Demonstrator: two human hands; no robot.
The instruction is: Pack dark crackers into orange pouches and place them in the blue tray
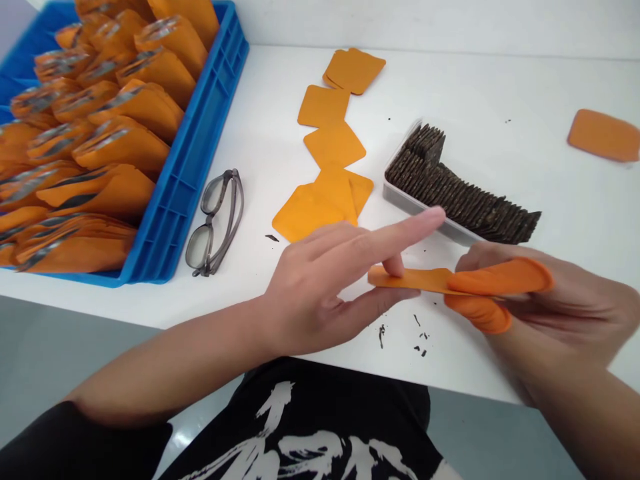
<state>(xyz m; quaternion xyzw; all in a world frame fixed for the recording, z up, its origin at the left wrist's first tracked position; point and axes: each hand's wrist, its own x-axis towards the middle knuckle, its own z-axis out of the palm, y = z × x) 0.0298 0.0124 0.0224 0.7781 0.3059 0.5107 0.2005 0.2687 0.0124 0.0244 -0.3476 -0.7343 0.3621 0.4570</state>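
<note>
Between my two hands is a thin orange card-like piece (425, 280), seen nearly edge-on above the front of the white table. My left hand (320, 287) pinches its left end with the thumb below and a finger above, while the index finger points out to the right. Orange finger covers sit on the thumb and a finger of my right hand (570, 300), which grips the right end. Just beyond the hands, a clear plastic tray (430, 212) holds a row of thin, dark, rough-edged squares (460, 190) standing on edge. Whether the orange piece has anything inside is hidden.
Loose orange cards (335, 143) lie in an overlapping line. A blue crate (200, 143) full of orange pouches stands at left, beside folded eyeglasses (215, 223). Another orange piece (603, 135) lies far right. Dark crumbs (420, 350) are scattered near the table's front edge.
</note>
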